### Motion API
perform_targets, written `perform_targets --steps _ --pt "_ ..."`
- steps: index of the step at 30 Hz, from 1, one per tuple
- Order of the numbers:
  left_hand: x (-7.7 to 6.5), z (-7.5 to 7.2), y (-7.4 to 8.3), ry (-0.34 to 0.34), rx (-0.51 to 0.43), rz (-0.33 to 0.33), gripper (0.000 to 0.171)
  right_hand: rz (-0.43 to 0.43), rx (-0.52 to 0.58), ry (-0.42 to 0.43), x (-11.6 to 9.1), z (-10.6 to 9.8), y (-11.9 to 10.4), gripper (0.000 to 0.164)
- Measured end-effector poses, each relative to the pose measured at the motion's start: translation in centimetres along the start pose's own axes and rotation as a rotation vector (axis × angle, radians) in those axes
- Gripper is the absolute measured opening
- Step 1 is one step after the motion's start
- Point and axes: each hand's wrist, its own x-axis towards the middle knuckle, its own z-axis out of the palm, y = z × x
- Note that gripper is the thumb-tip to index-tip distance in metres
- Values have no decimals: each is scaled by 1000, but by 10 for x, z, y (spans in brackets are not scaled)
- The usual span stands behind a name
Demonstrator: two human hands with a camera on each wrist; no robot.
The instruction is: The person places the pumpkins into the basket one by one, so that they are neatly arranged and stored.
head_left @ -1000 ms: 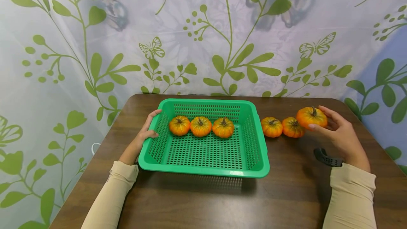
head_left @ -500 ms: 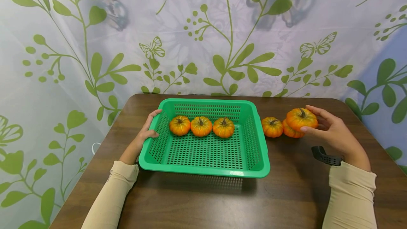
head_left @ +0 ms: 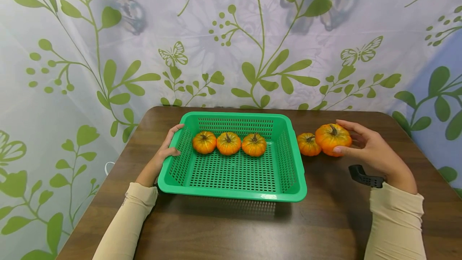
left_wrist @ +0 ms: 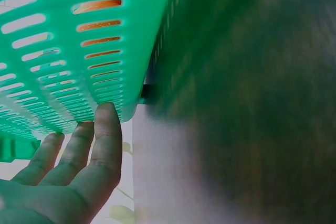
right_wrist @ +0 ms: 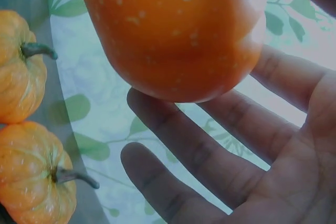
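A green plastic basket (head_left: 231,193) with slotted walls stands on the brown table. My left hand (head_left: 164,153) grips its left rim, thumb over the edge; the left wrist view shows fingers (left_wrist: 107,145) against the slotted outer wall. Three small orange pumpkins sit in a row inside, one being the middle pumpkin (head_left: 228,143). To the basket's right, my right hand (head_left: 379,153) holds another pumpkin (head_left: 333,139) in the air between thumb and fingers. Below it are two pumpkins on the table, the nearer-to-basket pumpkin (head_left: 308,145) and a lower pumpkin (right_wrist: 34,177); the head view mostly hides one.
The wooden table (head_left: 223,232) runs back to a leaf-patterned cloth (head_left: 231,51) hanging behind. A black strap piece (head_left: 364,176) sticks out from my right wrist. A white cable loop (head_left: 108,167) shows by the table's left edge.
My right hand has moved left with its pumpkin, which now covers most of one pumpkin on the table. My left hand and the basket have stayed put.
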Motion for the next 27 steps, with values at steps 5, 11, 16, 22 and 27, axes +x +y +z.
perform_targets --steps 5,11,16,22,27 --pt "2 0 0 -7 4 -10 90 -35 2 -4 1 2 -8 78" --pt "2 0 -1 -1 12 -9 90 -70 29 -28 3 6 -16 76" --pt "2 0 0 4 19 -11 89 -87 38 -60 5 9 -24 74" --pt "2 0 2 7 19 -36 93 -106 49 -85 6 15 -32 74" --pt "2 0 1 -1 23 -31 93 -115 52 -99 7 19 -38 74"
